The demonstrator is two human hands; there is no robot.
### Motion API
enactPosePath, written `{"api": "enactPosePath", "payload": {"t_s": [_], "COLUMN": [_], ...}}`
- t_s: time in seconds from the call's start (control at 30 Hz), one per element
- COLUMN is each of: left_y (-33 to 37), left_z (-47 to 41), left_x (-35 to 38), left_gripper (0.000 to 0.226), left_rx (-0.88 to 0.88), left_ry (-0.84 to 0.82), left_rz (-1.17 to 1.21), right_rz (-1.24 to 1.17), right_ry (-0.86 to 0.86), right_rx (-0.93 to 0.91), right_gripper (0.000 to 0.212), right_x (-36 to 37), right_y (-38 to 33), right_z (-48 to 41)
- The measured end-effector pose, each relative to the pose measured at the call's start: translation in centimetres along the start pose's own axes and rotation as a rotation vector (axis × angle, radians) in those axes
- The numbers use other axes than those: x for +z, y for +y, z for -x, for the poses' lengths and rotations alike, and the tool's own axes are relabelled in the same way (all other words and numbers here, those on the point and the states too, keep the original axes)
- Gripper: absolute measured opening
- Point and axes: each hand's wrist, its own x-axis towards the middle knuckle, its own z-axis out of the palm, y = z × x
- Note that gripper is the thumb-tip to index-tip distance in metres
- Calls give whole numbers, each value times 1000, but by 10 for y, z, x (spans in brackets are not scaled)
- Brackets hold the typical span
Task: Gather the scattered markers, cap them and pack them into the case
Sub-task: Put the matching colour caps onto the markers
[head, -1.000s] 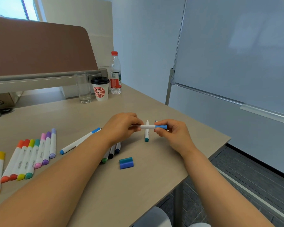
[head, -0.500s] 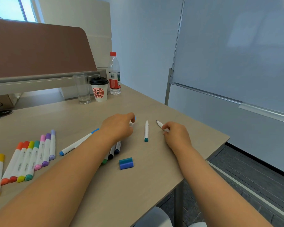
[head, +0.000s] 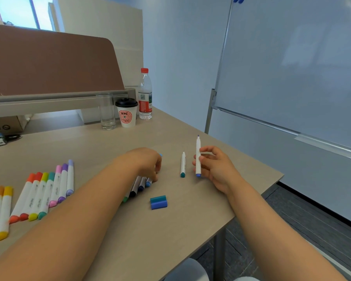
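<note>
Head view, marker count. On the table (head: pixel 170 230) we logged three capped markers (head: pixel 2 211) at the far left edge, the outermost cut off by the frame. Beside them lay a row of seven capped markers (head: pixel 47 191), side by side: orange, red, yellow, teal, pink, purple, lavender.

Four more marker ends (head: pixel 139 188) (green, black, dark blue, light blue) stuck out from under the left hand (head: pixel 142 161). Its fingers were bent down over this bunch, fingertips at the light blue one; we could not tell whether it actually gripped any.

The right hand (head: pixel 217 169) pinched one uncapped blue marker (head: pixel 198 157) between thumb and fingers, held nearly upright just above the table, tip up. One uncapped teal marker (head: pixel 183 164) lay flat between the two hands, touched by neither.

Two loose caps, one teal cap (head: pixel 158 199) and one blue cap (head: pixel 158 205), lay touching, near the bunch.

At the far side stood one glass (head: pixel 107 111), one lidded paper cup (head: pixel 127 116) and one water bottle (head: pixel 145 94).
</note>
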Motion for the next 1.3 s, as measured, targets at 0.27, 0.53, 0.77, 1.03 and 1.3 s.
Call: {"api": "enactPosePath", "payload": {"t_s": [0.27,0.53,0.77,1.03,1.3], "left_y": [4,3,2,-5,-13], "left_z": [25,42,27,21,32], "left_x": [-12,12,34,45,37], "left_gripper": [16,20,26,29,12], "left_rx": [191,243,173,199,157], "left_ry": [-134,-42,325,292,613], "left_rz": [246,161,-82,60,571], "right_rz": [23,56,50,28,84], "right_ry": [-22,-32,60,41,0], "right_rx": [81,76,-34,-13,-11], "right_gripper": [14,13,11,11,24], "right_x": [28,44,39,36,37], "right_y": [6,7,17,17,12], "right_z": [8,19,19,19,25]}}
